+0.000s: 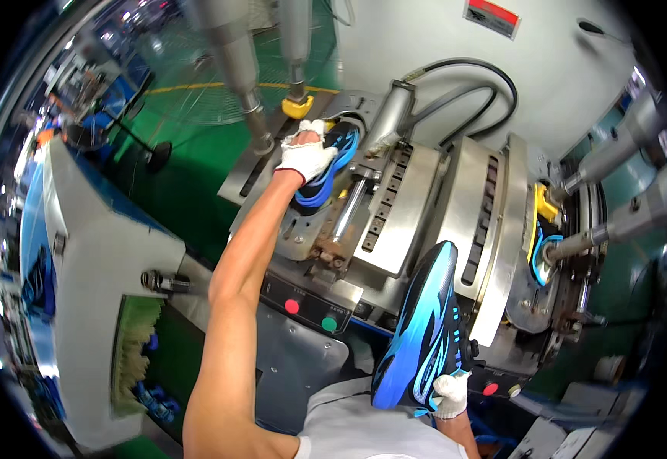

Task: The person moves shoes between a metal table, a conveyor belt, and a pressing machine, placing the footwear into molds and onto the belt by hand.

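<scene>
My left hand [307, 156], in a white knit glove with some bare skin showing, reaches out to the machine's left station. It is closed on a blue and black sports shoe [320, 188] there, and covers part of its upper. My right hand [450, 395], also gloved, is near my body at the lower right. Its fingers grip a second sports shoe [419, 329] at its lower end. That shoe is held upright and slightly tilted, toe up, its side fading from turquoise to violet-blue.
A third shoe [545, 260] sits clamped in the right station under metal press arms [616, 222]. Steel blocks [402, 214] stand between the stations. A red button [291, 306] and green button [329, 324] are on the front panel. A grey machine body [112, 237] stands at left.
</scene>
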Demonstrator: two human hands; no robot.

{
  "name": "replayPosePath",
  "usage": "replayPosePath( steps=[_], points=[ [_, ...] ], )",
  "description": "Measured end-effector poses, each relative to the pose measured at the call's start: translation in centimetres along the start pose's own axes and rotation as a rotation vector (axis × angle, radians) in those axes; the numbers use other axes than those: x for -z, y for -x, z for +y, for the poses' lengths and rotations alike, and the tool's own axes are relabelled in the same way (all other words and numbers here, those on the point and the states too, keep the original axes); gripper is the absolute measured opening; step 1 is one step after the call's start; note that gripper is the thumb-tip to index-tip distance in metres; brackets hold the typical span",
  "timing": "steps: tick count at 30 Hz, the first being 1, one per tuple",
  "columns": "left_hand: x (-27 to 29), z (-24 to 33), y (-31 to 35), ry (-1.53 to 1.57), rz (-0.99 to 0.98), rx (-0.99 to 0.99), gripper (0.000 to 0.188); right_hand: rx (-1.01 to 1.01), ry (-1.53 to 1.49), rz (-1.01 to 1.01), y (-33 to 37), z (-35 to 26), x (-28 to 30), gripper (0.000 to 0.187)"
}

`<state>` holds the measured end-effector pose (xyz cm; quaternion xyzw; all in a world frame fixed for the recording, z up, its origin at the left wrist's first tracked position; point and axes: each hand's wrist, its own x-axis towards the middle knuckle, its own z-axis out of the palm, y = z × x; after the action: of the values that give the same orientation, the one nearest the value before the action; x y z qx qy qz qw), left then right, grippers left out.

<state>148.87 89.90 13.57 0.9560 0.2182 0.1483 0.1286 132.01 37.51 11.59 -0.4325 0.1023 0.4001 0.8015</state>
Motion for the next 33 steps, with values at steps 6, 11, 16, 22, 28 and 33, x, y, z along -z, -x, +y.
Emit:
replayPosePath(
  steps=[6,11,16,22,28,33],
  points=[
    [10.8,-0.1,15.7,0.245,0.353,-0.015,0.050,0.189,0.146,-0.010,-2.8,-0.9,-7.0,0.044],
    [13.3,-3.3,33.3,0.256,0.468,0.261,0.046,0.125,0.213,-0.196,-17.2,-0.7,-21.3,0.024],
    [9.3,-5.1,49.9,0.111,0.338,0.841,0.046,-0.046,0.178,-0.253,-33.1,0.3,-30.4,0.007],
    [0.3,-3.1,62.0,0.011,0.236,1.529,0.049,0.698,1.884,0.414,-51.6,3.5,-26.7,0.029],
    [-7.1,3.9,68.4,-0.115,0.358,1.607,0.072,0.825,2.668,-0.429,-47.7,6.0,-32.5,0.031],
    [-4.6,2.4,69.7,0.041,0.177,1.341,0.081,-0.104,1.037,-0.041,-52.4,3.4,-28.0,0.033]
  ],
)
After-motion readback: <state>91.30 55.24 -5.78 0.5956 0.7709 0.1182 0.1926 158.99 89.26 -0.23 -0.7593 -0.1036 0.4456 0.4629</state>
